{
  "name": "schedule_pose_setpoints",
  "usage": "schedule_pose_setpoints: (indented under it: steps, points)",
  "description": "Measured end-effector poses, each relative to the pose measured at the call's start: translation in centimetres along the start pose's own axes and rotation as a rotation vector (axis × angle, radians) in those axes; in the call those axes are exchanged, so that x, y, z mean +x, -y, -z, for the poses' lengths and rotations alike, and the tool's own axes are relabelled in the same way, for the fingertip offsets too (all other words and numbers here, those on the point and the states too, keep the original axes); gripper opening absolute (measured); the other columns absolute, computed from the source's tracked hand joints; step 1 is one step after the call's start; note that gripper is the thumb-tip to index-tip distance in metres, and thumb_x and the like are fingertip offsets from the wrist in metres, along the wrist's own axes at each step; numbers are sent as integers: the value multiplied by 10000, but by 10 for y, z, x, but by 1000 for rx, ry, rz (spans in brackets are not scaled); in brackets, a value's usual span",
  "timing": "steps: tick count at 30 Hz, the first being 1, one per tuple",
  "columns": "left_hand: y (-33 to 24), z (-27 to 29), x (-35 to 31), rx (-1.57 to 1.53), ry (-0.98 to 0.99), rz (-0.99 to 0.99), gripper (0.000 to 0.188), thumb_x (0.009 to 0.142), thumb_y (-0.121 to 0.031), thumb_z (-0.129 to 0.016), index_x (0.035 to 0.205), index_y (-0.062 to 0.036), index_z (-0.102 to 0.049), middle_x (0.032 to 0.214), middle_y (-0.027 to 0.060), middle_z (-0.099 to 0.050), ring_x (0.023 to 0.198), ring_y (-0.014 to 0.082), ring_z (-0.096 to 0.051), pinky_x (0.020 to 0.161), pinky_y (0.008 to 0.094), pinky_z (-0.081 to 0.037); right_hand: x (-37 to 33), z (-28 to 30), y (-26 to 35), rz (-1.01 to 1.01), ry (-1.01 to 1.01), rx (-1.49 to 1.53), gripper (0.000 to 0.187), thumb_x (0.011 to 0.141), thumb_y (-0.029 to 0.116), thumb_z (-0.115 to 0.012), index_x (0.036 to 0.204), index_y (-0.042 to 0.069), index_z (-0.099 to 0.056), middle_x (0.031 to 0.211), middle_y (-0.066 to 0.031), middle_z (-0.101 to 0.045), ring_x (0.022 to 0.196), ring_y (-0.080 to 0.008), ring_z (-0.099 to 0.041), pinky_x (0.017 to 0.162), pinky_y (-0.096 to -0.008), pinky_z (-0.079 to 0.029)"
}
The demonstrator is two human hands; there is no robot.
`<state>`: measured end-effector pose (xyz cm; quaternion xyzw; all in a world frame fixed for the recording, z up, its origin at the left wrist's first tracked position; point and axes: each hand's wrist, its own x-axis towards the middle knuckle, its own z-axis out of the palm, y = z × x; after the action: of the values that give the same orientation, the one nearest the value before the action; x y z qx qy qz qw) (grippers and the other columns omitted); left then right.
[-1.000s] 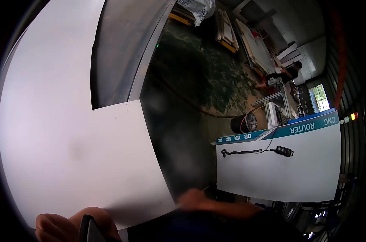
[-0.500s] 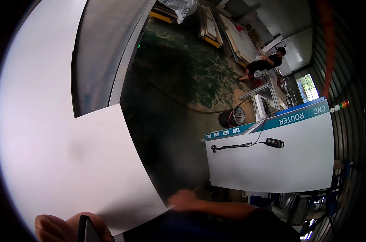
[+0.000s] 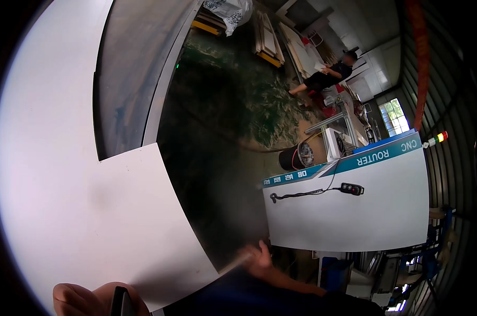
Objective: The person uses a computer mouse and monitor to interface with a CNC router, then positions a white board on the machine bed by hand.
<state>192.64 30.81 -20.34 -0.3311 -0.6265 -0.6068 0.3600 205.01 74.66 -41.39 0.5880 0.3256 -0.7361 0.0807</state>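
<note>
A large white panel (image 3: 138,221) fills the left side, and its near right corner points toward my right hand (image 3: 258,260). That hand is just right of the corner, its thumb raised apart and its other fingers smeared by motion. A pale narrow streak runs between corner and fingers; I cannot tell whether it is a strip in the hand or blur. My left hand (image 3: 80,300) is at the bottom left, over the panel's near edge, with curled fingers. Against it stands a dark object with a grey edge (image 3: 121,301), cut off by the lower border, its kind unclear.
A white machine cover (image 3: 349,221) with a teal band stands at right, a black corded remote (image 3: 351,189) on it. Behind are a black bucket (image 3: 296,157), stacked boards (image 3: 267,39) and a person (image 3: 330,73) holding something pale. A grey metal-framed surface (image 3: 138,73) lies beyond the panel.
My right hand has moved right, away from the panel's corner, and its thumb has lifted. My left hand has shifted slightly right and down. The view has turned a little; the panel looks unmoved.
</note>
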Motion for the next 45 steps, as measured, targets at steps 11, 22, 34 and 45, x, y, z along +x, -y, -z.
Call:
schedule_pose_setpoints:
  steps: [11, 22, 34, 45]
  points:
    - [25, 19, -24, 72, -159, 9, 715, 856, -466, -689, 1467, -390, -327, 944, 64, -722, 595, 94, -348, 509, 239, -270, 36, -22, -11, -45, -64, -215, 390, 967, 348, -561, 650, 167, -424, 552, -12, -397, 454, -140, -379, 438, -318, -376]
    - [29, 28, -41, 190, -183, 48, 618, 859, -432, -690, 1364, -371, -341, 917, 52, -689, 599, 100, -334, 521, 250, -257, 17, -34, -8, -64, -21, -321, 282, 954, 245, -593, 718, 126, -495, 679, -47, -491, 561, -155, -498, 501, -326, -454]
    - [2, 31, -56, 245, -211, 3, 516, 862, -395, -690, 1253, -351, -356, 888, 38, -653, 604, 106, -318, 535, 262, -243, -39, -69, 13, 1044, 903, -2606, 203, 808, 220, -675, 969, 98, -687, 1067, -111, -648, 1022, -278, -627, 838, -403, -528]
    - [-12, 36, -67, 326, -244, -8, 430, 865, -361, -690, 1150, -332, -369, 861, 25, -620, 609, 112, -303, 548, 273, -230, -35, -116, -3, 396, 815, -2719, 242, 816, 290, -573, 836, 89, -707, 855, -147, -705, 800, -341, -689, 690, -467, -553]
